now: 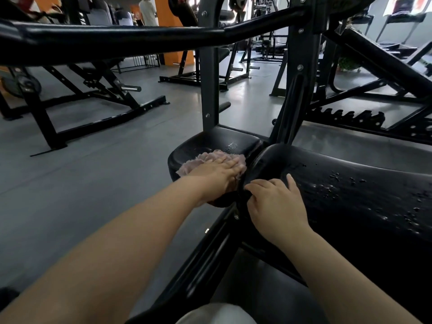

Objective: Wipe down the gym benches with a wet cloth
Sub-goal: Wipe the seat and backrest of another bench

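**Op:** Starting at the left, I see open grey floor (98,174), then my left hand (216,176). Its fingers lie straight and flat, pressing the pink cloth (210,160) onto the small seat pad (219,143). The cloth is bunched on the near half of that surface, right by the gap to the larger pad.

**Spotter:** What worries you there?

**Op:** I see 2 things. The cloth is only pinned under a flat palm, not gripped, so I think a fast stroke toward the near-left rim could slide it off onto the floor. I would also guess a push to the right could jam it into the gap between the 2 pads.

**Spotter:** And further right?

**Op:** My right hand (275,197) rests on the front edge of the backrest pad (350,190), fingers loosely bent over the rim and thumb up, carrying nothing. That surface is beaded with water. If I am leaning on it, the hand could slip on the wet vinyl. The droplets also look unwiped to me, so skipping them would leave streaks.

**Spotter:** Overhead?

**Op:** A black frame bar (117,36) crosses close above, so I could bump it if I lean in.
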`<control>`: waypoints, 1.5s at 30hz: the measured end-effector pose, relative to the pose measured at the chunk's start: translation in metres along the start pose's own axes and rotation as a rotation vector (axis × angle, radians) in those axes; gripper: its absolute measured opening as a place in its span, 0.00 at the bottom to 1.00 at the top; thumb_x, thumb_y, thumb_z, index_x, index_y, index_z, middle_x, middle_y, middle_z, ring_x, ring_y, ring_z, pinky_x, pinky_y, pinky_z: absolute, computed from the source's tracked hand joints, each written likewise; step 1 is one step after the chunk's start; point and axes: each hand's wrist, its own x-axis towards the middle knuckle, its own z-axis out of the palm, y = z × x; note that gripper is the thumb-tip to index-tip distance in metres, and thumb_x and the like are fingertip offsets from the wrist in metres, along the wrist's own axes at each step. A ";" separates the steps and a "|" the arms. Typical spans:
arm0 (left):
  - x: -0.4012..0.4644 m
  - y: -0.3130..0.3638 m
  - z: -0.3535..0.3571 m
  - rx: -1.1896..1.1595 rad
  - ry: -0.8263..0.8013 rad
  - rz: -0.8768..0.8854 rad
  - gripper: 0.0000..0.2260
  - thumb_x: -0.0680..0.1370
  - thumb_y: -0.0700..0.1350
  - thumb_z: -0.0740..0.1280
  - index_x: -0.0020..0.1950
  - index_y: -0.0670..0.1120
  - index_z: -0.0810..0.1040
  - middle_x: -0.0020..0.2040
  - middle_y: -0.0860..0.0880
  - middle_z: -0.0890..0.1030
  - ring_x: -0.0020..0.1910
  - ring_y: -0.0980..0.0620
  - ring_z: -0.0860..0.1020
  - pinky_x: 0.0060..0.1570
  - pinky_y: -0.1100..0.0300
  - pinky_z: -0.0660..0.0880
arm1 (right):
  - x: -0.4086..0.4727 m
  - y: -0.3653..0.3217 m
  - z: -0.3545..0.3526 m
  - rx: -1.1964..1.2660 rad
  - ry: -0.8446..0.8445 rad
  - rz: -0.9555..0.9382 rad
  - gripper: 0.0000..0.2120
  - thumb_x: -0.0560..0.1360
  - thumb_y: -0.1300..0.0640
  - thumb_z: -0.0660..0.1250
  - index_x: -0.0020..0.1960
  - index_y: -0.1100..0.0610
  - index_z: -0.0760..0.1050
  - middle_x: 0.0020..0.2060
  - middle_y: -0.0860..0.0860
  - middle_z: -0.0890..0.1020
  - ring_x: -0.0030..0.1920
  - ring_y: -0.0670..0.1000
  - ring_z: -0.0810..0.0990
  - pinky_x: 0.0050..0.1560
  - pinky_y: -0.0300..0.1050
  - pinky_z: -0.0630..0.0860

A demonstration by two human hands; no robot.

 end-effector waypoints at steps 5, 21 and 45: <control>0.041 -0.001 -0.006 -0.005 -0.098 0.006 0.23 0.83 0.51 0.51 0.78 0.53 0.49 0.78 0.52 0.44 0.76 0.49 0.42 0.73 0.47 0.37 | 0.005 0.003 0.010 -0.021 0.088 0.023 0.24 0.71 0.50 0.49 0.52 0.50 0.82 0.50 0.46 0.84 0.48 0.55 0.81 0.65 0.64 0.65; -0.036 0.030 0.051 -0.542 0.612 -0.059 0.24 0.71 0.38 0.58 0.66 0.46 0.75 0.72 0.50 0.68 0.73 0.55 0.56 0.73 0.53 0.39 | 0.019 -0.010 -0.008 0.158 0.012 0.045 0.19 0.79 0.57 0.54 0.69 0.49 0.69 0.70 0.45 0.70 0.70 0.48 0.66 0.75 0.53 0.47; -0.025 -0.057 0.038 -1.107 0.543 -0.758 0.21 0.83 0.39 0.49 0.76 0.44 0.55 0.78 0.43 0.48 0.76 0.46 0.50 0.71 0.59 0.49 | 0.106 -0.070 0.019 0.007 -0.257 -0.335 0.24 0.81 0.54 0.52 0.77 0.50 0.52 0.76 0.46 0.56 0.75 0.48 0.57 0.74 0.53 0.43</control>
